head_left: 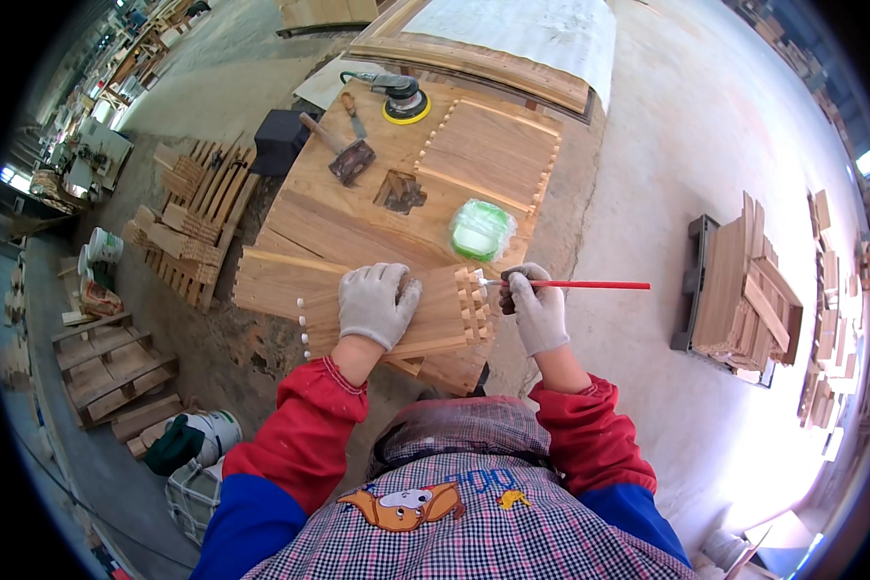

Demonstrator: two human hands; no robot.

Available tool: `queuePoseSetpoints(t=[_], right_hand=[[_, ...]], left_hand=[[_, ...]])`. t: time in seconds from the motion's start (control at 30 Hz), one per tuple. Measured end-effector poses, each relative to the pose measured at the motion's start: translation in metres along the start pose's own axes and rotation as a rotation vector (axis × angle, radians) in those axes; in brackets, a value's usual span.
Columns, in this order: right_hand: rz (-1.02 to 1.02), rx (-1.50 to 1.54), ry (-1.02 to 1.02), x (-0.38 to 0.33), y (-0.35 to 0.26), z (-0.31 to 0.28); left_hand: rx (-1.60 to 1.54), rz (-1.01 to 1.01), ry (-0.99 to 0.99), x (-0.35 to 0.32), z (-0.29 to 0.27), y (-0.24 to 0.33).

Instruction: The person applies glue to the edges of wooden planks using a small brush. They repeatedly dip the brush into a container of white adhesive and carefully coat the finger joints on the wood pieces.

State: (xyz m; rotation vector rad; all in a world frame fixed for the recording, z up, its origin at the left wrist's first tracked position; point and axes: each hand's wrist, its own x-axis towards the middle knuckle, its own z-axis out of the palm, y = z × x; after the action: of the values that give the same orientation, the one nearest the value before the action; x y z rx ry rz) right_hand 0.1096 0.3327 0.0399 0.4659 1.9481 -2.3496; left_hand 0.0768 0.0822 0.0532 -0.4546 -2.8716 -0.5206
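Observation:
A wooden board [435, 307] with notched, finger-jointed ends lies at the near edge of the worktable, on top of other boards. My left hand [379, 304], in a whitish glove, rests flat on its upper face with the thumb apart. My right hand [539, 314], gloved with dark-stained fingertips, pinches a thin brush [599, 285] with a red handle. The brush tip is at the board's right notched end, where white stuff shows on the joints. Just beyond that end stands a green and white tub [483, 232] wrapped in clear plastic.
On the worktable [304, 198] lie a jointed panel [488, 150], a mallet [351, 162], a wooden-handled blade tool [353, 113] and a sander [402, 100] with a yellow pad. Slats are stacked on the left floor; a cart [691, 290] with boards [735, 300] stands right. Buckets [213, 433] sit lower left.

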Motion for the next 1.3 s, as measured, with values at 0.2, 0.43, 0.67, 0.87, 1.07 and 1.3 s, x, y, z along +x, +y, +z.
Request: queuePoseSetpoints(t=[0.2,0.43,0.67,0.87,1.07,1.3], right_hand=[[0.008,0.004,0.001,-0.023,0.004,-0.003],[-0.069,0.037,0.001,-0.017,0.01,-0.002],[-0.009,0.073,0.043,-0.023,0.017,-0.012],[-0.038,0.129,0.036,-0.023,0.017,-0.015],[-0.047,0.201,0.042,-0.016,0.023,-0.016],[-0.056,0.231,0.04,-0.004,0.023,-0.009]], left_hand=[[-0.006,-0.009,0.009,-0.002,0.002,-0.001],[-0.017,0.015,0.053,-0.001,0.005,-0.003],[-0.01,0.015,0.046,-0.001,0.005,-0.003],[-0.007,0.01,0.033,-0.001,0.004,-0.002],[-0.01,0.009,0.035,-0.001,0.004,-0.002],[-0.002,0.013,0.043,-0.001,0.004,-0.002]])
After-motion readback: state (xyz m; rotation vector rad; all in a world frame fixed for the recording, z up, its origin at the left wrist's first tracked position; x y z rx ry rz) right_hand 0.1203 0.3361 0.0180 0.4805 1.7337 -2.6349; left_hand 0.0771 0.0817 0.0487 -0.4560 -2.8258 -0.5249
